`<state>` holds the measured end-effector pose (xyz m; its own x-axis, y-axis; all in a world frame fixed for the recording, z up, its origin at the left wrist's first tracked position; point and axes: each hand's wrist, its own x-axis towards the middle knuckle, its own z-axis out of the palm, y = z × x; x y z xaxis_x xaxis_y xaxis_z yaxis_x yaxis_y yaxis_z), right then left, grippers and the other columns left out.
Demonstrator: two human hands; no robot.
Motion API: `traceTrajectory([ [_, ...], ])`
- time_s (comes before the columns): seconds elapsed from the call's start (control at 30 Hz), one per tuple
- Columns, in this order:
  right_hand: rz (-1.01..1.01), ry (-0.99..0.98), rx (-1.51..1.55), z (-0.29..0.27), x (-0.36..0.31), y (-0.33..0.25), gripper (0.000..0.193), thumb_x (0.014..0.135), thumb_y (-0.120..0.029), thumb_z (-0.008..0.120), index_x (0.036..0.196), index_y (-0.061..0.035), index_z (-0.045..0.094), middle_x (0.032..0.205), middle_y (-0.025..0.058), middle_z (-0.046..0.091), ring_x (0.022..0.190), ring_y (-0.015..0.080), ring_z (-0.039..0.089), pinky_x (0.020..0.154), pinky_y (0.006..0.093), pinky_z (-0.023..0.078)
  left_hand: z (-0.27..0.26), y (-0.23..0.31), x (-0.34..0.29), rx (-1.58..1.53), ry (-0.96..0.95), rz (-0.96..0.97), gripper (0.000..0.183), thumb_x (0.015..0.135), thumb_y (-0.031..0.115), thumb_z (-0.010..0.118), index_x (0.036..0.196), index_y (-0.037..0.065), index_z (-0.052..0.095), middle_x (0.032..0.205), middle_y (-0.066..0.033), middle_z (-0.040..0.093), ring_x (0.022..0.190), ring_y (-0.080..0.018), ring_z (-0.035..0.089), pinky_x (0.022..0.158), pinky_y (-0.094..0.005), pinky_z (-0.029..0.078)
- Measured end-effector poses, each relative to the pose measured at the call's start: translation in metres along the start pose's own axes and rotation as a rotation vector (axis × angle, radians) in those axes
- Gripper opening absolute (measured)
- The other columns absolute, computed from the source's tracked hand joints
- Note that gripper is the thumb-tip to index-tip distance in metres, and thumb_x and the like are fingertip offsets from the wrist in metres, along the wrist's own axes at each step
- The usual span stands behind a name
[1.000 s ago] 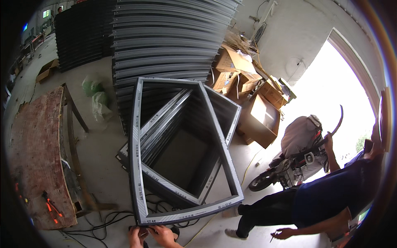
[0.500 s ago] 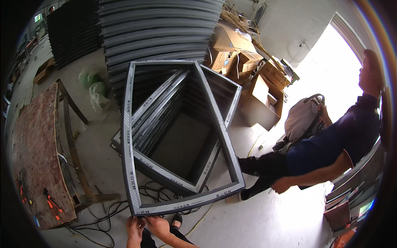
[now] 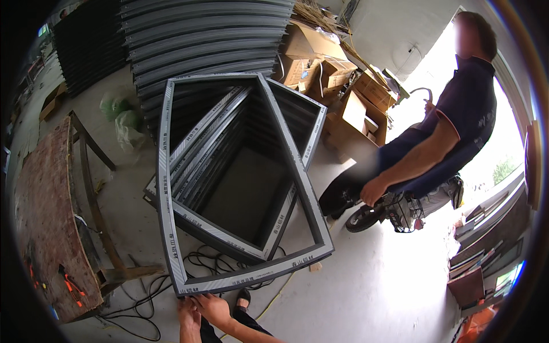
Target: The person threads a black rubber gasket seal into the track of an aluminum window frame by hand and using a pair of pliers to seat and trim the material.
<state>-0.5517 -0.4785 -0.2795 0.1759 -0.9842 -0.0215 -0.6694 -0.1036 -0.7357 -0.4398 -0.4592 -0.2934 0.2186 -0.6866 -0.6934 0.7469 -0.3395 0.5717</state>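
Note:
A grey rectangular metal frame (image 3: 251, 280), with printed protective film on its faces, lies askew on top of a stack of similar frames (image 3: 220, 228). My left hand (image 3: 187, 314) is closed just below its near left corner. Beside it, my right hand (image 3: 214, 310) has bent fingers that meet those of the left hand at that corner. Both sets of fingertips are close together under the frame's edge. Whatever they pinch is too small or hidden to make out.
A worn wooden table (image 3: 54, 223) with orange-handled pliers (image 3: 73, 288) stands at left. Black cables (image 3: 143, 311) lie on the floor near my feet. Another person (image 3: 423, 137) stands at right by a parked scooter (image 3: 400, 211). Cardboard boxes (image 3: 360, 117) and stacked grey profiles (image 3: 206, 40) are behind.
The other person has become more upright, and the scooter beside them shows more. My view has shifted slightly; my hands stay at the same frame corner, drawn closer together.

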Motion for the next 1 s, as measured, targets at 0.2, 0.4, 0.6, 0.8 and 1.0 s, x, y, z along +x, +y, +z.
traceTrajectory([
  [0.2, 0.028, -0.21, -0.054, -0.037, -0.021, 0.023, 0.053, 0.085, -0.023, 0.058, 0.136, -0.0183, 0.044, 0.083, 0.0099, 0.063, 0.073, 0.0309, 0.065, 0.06, 0.0408, 0.052, -0.032, -0.016, 0.026, 0.071, 0.07, -0.051, 0.01, 0.091, 0.014, 0.063, 0.092, 0.013, 0.053, 0.077, 0.0008, 0.059, 0.067, -0.0145, 0.058, 0.065, -0.0308, 0.047],
  [0.4, 0.351, -0.168, -0.534, -0.129, -0.119, 0.147, 0.044, 0.088, -0.02, 0.052, 0.132, -0.0217, 0.048, 0.081, 0.0054, 0.066, 0.057, 0.0261, 0.063, 0.039, 0.0415, 0.043, -0.031, -0.018, 0.026, 0.121, 0.166, -0.094, 0.014, 0.092, 0.016, 0.062, 0.104, 0.016, 0.054, 0.081, 0.0004, 0.06, 0.072, -0.0163, 0.06, 0.069, -0.0335, 0.048],
  [0.6, 0.298, 0.377, -0.675, -0.287, -0.088, 0.119, 0.027, 0.082, -0.019, 0.065, 0.107, -0.0115, 0.062, 0.08, 0.0045, 0.063, 0.07, 0.0247, 0.062, 0.057, 0.038, 0.05, 0.002, -0.016, 0.002, 0.017, 0.174, -0.134, 0.021, 0.093, 0.029, 0.062, 0.107, 0.016, 0.054, 0.089, -0.0002, 0.06, 0.083, -0.0168, 0.059, 0.075, -0.0354, 0.049],
  [0.8, -0.168, 0.245, -0.439, -0.29, 0.049, 0.097, 0.018, 0.08, -0.019, 0.065, 0.094, -0.0066, 0.062, 0.091, 0.0067, 0.063, 0.086, 0.0267, 0.06, 0.078, 0.0387, 0.048, 0.002, -0.025, 0.003, 0.015, 0.134, -0.04, 0.03, 0.096, 0.037, 0.056, 0.113, 0.013, 0.051, 0.093, -0.0034, 0.06, 0.087, -0.0176, 0.056, 0.081, -0.0363, 0.048],
  [1.0, -0.003, -0.05, -0.5, -0.254, 0.059, 0.12, 0.029, 0.086, -0.033, 0.062, 0.073, -0.0069, 0.062, 0.066, 0.0097, 0.061, 0.07, 0.0312, 0.062, 0.062, 0.0428, 0.048, -0.006, -0.023, 0.006, 0.088, 0.178, 0.005, 0.026, 0.098, 0.034, 0.053, 0.111, 0.011, 0.051, 0.086, -0.0033, 0.059, 0.078, -0.016, 0.057, 0.073, -0.0336, 0.05],
])
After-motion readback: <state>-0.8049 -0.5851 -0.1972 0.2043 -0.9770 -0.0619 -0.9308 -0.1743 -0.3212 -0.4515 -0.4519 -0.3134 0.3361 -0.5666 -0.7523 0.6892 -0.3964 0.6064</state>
